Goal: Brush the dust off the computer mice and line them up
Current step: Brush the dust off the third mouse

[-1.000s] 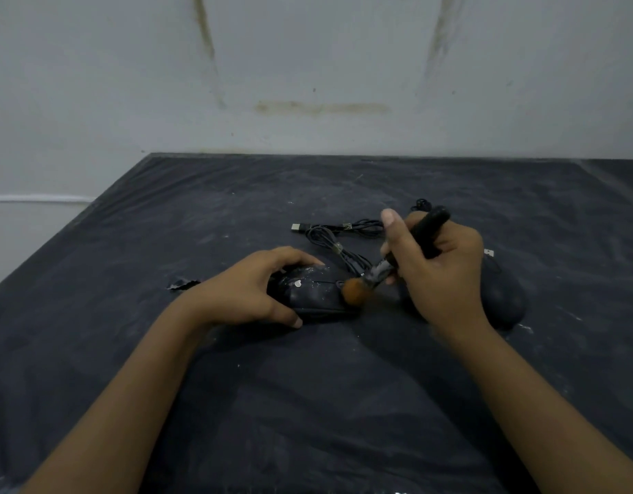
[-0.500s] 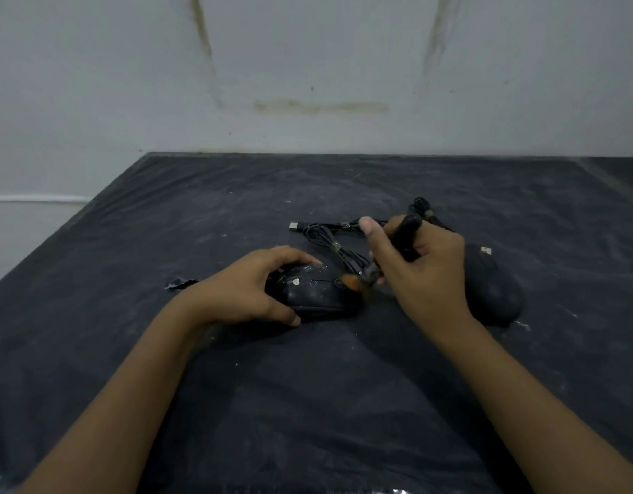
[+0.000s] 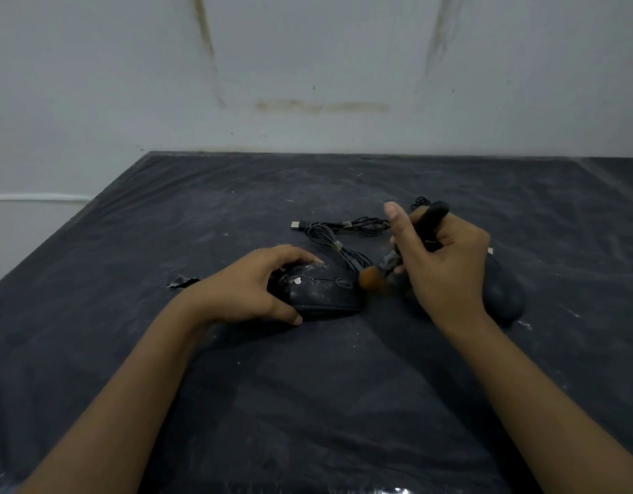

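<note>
Left hand [image 3: 247, 290]: curled over the dusty black mouse [image 3: 318, 290], pinning it in the middle of the desk [image 3: 308, 404].
Right hand [image 3: 447, 265]: fist closed round a brown-bristled brush [image 3: 371, 279], bristles at the mouse's front end.
Second mouse [image 3: 504, 297]: just to the right, partly hidden behind that hand.
Risk: strokes could snag the loose cable [image 3: 336, 237] lying behind, or flick dust onto the neighbouring mouse.

legible text: none | mouse [image 3: 318, 292]: pale mark, unreadable

Dark, dusty table [image 3: 236, 208] under speckled mouse [image 3: 322, 290], plain mouse [image 3: 504, 297], bundled cable [image 3: 336, 237], torn scrap [image 3: 181, 280].
</note>
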